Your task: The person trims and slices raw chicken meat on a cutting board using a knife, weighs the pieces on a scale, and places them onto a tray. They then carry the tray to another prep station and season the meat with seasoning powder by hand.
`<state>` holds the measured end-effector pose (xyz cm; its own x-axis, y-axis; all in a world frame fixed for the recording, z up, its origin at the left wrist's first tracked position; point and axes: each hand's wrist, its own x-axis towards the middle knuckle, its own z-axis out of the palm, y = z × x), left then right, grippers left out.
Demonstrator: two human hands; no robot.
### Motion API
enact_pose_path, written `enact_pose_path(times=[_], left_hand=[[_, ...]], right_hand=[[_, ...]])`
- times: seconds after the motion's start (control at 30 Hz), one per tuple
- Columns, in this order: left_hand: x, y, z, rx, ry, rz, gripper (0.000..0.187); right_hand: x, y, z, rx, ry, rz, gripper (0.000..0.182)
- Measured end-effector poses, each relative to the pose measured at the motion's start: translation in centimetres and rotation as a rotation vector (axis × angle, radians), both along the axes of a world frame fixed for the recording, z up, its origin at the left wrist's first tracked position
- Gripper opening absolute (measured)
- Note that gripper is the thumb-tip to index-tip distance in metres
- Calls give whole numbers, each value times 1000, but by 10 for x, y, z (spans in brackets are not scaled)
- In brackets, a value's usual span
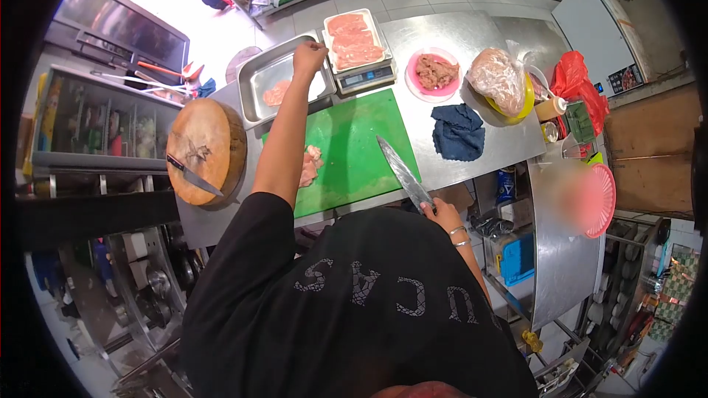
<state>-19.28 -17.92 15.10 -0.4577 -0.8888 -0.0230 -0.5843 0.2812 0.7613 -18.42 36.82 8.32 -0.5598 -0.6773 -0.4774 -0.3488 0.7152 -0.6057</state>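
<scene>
My right hand [444, 215] is closed round the handle of a large kitchen knife [402, 169], whose blade lies over the near right part of the green cutting board [354, 133]. My left hand [311, 55] is stretched forward over the right rim of a steel tray [254, 74], its fingers closed together; whatever they pinch, if anything, is too small to make out. A piece of pale raw meat [276, 93] lies in that tray. More raw meat [311, 165] sits on the left of the board, partly hidden by my left forearm.
Right of the tray, a digital scale [366, 76] bears a white tray of meat slices [354, 40]. Further right are a pink plate of minced meat [436, 72], a blue cloth [458, 131] and a bagged pale mass [495, 77]. A smaller knife [195, 175] rests on a round wooden block [199, 121].
</scene>
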Motion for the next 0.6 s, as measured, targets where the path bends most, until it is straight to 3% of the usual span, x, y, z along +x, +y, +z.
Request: enact_pose_path(times=[0.6], left_hand=[[-9,-8,-3,11,-96,-5,33]], right_hand=[[-1,-1,6,33,-18,3,50]])
